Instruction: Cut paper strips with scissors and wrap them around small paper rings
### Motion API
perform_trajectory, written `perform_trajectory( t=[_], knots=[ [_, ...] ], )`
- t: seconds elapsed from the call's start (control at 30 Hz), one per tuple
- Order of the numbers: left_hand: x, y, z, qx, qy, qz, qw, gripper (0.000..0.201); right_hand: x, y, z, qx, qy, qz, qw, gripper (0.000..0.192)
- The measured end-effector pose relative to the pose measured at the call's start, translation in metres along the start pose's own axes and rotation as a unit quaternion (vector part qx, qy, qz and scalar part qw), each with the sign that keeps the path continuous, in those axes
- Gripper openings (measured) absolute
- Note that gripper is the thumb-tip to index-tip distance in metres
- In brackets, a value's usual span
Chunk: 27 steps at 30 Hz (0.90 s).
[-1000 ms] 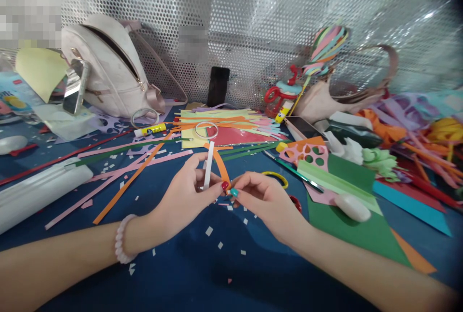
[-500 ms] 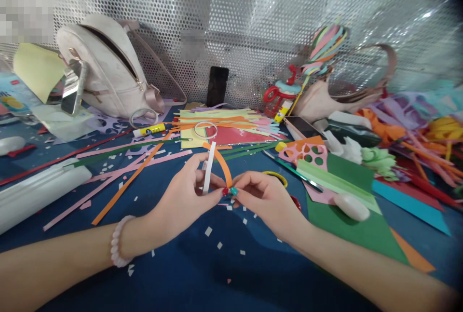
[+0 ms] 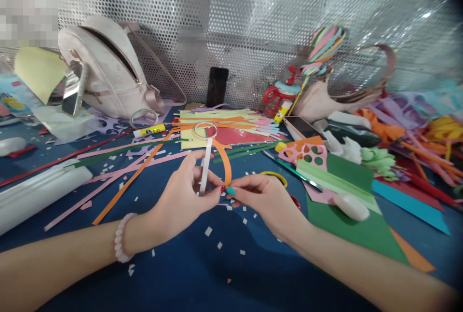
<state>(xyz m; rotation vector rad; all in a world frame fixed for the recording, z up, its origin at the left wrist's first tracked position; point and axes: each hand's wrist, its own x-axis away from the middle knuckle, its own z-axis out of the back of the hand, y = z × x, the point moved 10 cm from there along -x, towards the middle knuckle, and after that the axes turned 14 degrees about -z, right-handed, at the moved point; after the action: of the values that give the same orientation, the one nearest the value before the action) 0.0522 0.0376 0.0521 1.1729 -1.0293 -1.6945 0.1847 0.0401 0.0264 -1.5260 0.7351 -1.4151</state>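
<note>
My left hand (image 3: 181,196) and my right hand (image 3: 265,196) meet thumb to thumb over the blue table (image 3: 202,273). Both pinch the near end of an orange paper strip (image 3: 225,160) that curves up and away from the fingertips. A white paper strip (image 3: 205,167) stands upright between the fingers of my left hand. A pale bead bracelet (image 3: 121,237) sits on my left wrist. A yellow ring (image 3: 277,177) lies just behind my right hand.
Loose paper strips (image 3: 123,184), a glue stick (image 3: 149,131) and a tape roll (image 3: 205,129) lie behind the hands. A pink backpack (image 3: 108,68) and a phone (image 3: 218,86) stand at the back. Green paper (image 3: 358,225) lies right, a white roll (image 3: 39,191) left.
The orange strip has bent further upward into a tighter arc, and the white strip has tilted slightly. Both hands stay pinched together at the same spot.
</note>
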Motion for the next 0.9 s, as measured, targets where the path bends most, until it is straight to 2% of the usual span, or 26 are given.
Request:
perform_trajectory(
  t=[0.17, 0.3, 0.4, 0.53, 0.63, 0.73, 0.8, 0.83, 0.9],
  knots=[
    [-0.002, 0.003, 0.001, 0.013, 0.005, -0.011, 1.0, 0.051, -0.005, 0.005, 0.005, -0.02, 0.012, -0.009, 1.0, 0.017],
    [-0.003, 0.004, 0.001, 0.019, -0.002, -0.005, 1.0, 0.052, -0.003, -0.002, 0.003, 0.007, 0.003, 0.027, 1.0, 0.019],
    [-0.001, 0.002, -0.004, 0.027, -0.026, 0.001, 0.999, 0.053, 0.002, -0.011, -0.003, 0.049, -0.009, 0.062, 0.997, 0.013],
    [0.0, -0.001, -0.008, 0.034, -0.042, 0.002, 0.999, 0.055, 0.006, -0.018, -0.005, 0.111, 0.005, 0.094, 0.989, 0.007],
    [-0.008, 0.0, -0.004, 0.026, -0.063, -0.002, 0.998, 0.054, 0.004, -0.019, -0.003, 0.123, 0.012, 0.109, 0.986, 0.007],
    [-0.026, 0.012, 0.016, -0.002, -0.084, -0.018, 0.996, 0.059, 0.0, -0.016, -0.003, 0.146, 0.007, 0.118, 0.982, 0.011],
    [-0.037, 0.02, 0.032, -0.054, -0.136, -0.012, 0.989, 0.068, -0.002, -0.014, -0.004, 0.168, -0.004, 0.122, 0.978, 0.012],
    [-0.04, 0.021, 0.044, -0.086, -0.159, 0.002, 0.984, 0.067, -0.002, -0.013, -0.005, 0.175, -0.011, 0.123, 0.977, 0.011],
    [-0.048, 0.026, 0.081, -0.152, -0.152, 0.019, 0.976, 0.059, -0.001, -0.012, -0.008, 0.189, -0.028, 0.129, 0.973, 0.01]
  ],
)
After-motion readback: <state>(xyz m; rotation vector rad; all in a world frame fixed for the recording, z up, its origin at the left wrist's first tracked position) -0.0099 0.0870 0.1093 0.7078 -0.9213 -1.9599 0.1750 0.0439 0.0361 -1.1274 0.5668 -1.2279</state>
